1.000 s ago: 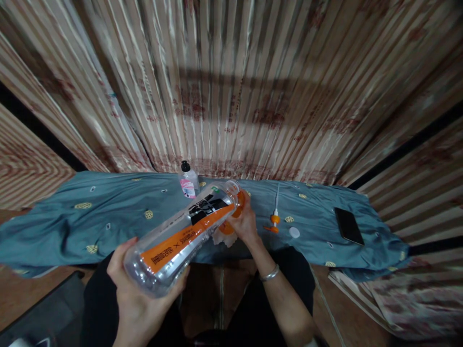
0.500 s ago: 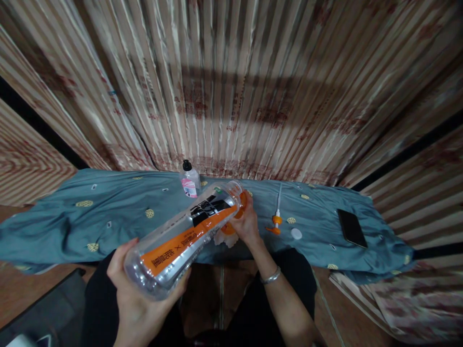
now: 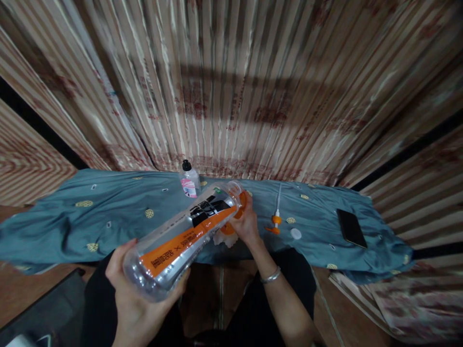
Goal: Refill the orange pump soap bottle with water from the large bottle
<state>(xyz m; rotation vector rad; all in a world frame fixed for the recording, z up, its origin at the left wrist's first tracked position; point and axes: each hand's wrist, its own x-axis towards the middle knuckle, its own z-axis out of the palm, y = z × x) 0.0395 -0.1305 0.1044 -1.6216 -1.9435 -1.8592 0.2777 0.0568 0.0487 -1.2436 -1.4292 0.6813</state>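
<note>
My left hand [image 3: 142, 301] grips the base of a large clear plastic bottle [image 3: 184, 236] with an orange, black and silver label. The bottle is tilted, its uncapped mouth pointing up and to the right. At that mouth, my right hand [image 3: 248, 221] is closed around an orange container [image 3: 243, 203], mostly hidden by the fingers and the bottle. Below the bottle neck shows an orange and white shape with a scalloped edge [image 3: 226, 237]; whether it belongs to the container I cannot tell. An orange and white pump head [image 3: 276, 220] with its tube lies right of my right hand.
A small bottle with a black cap and pink label [image 3: 189, 182] stands at the back. A white round disc [image 3: 295, 233] and a black phone [image 3: 351, 228] lie at right on the teal cloth [image 3: 119, 202]. Striped curtains [image 3: 231, 86] hang behind and at both sides.
Almost nothing differs. The clear bottle and both hands stay in nearly the same place, with only a very slight shift.
</note>
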